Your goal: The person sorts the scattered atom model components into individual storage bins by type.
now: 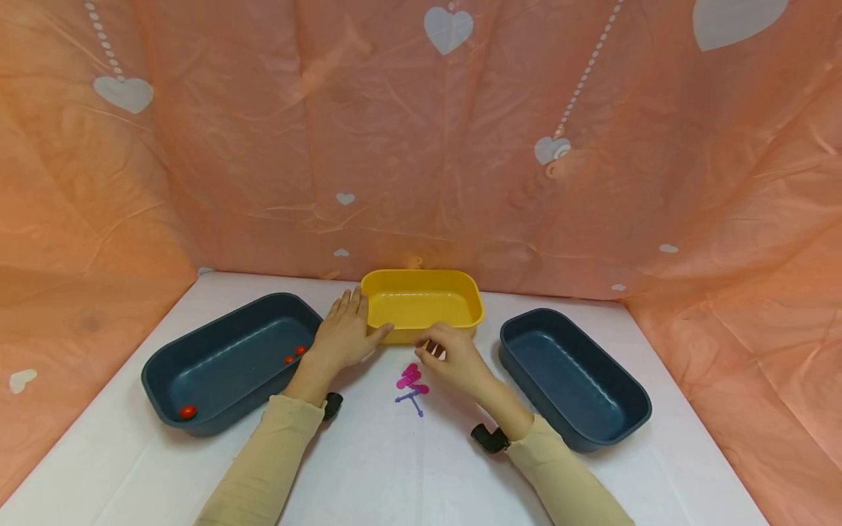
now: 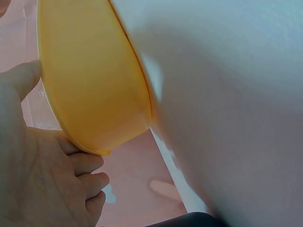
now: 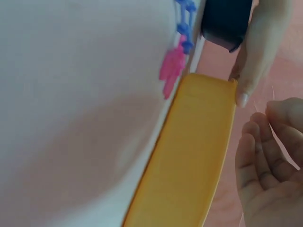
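A yellow tub (image 1: 421,336) stands at the back middle of the white table. My left hand (image 1: 343,330) touches its left end, fingers extended, the thumb at the near rim; in the left wrist view that hand (image 2: 52,175) lies along the tub's rim (image 2: 59,118). Just in front of the tub's near right side, my right hand (image 1: 454,358) hovers with loosely bent fingers and nothing visible in them. Between the hands lie several small pink plastic pieces (image 1: 411,377) and, nearer, purple stick-like pieces (image 1: 411,398) with knobbed ends.
At the left, a dark blue tub (image 1: 226,321) holds small red oval pieces (image 1: 188,413). Another dark blue tub (image 1: 572,380) stands at the right, angled beside the right forearm. An orange sheet (image 1: 421,161) with hearts hangs behind and along both sides.
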### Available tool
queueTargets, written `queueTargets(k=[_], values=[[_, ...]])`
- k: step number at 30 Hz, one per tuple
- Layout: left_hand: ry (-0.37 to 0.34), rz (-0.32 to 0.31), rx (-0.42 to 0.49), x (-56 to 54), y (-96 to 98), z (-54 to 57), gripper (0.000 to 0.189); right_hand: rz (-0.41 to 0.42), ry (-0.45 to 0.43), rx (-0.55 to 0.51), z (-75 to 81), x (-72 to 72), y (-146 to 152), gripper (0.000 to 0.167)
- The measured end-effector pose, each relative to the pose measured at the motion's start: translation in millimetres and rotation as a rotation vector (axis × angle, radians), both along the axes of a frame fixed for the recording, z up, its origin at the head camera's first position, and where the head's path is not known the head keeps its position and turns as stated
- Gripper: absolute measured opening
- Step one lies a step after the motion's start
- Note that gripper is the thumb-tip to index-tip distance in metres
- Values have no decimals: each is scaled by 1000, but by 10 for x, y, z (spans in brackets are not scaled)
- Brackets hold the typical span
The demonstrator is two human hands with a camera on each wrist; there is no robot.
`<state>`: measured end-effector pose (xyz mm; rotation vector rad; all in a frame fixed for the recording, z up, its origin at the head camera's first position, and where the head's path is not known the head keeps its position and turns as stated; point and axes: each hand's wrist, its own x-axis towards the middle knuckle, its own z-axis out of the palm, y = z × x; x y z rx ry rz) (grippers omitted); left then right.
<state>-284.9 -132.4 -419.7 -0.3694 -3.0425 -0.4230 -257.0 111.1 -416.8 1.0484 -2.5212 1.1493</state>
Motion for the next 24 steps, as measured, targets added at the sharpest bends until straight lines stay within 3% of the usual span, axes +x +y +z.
queueTargets(k=[10, 18, 24], values=[[1, -5, 8, 7, -2, 9, 95, 121, -47, 198, -65, 119, -31, 11], [18, -15, 8, 9, -4, 6, 94, 233, -26, 329, -112, 133, -60, 10], [18, -15, 11, 7, -7, 2, 94, 265, -22, 401, -134, 130, -84, 13]])
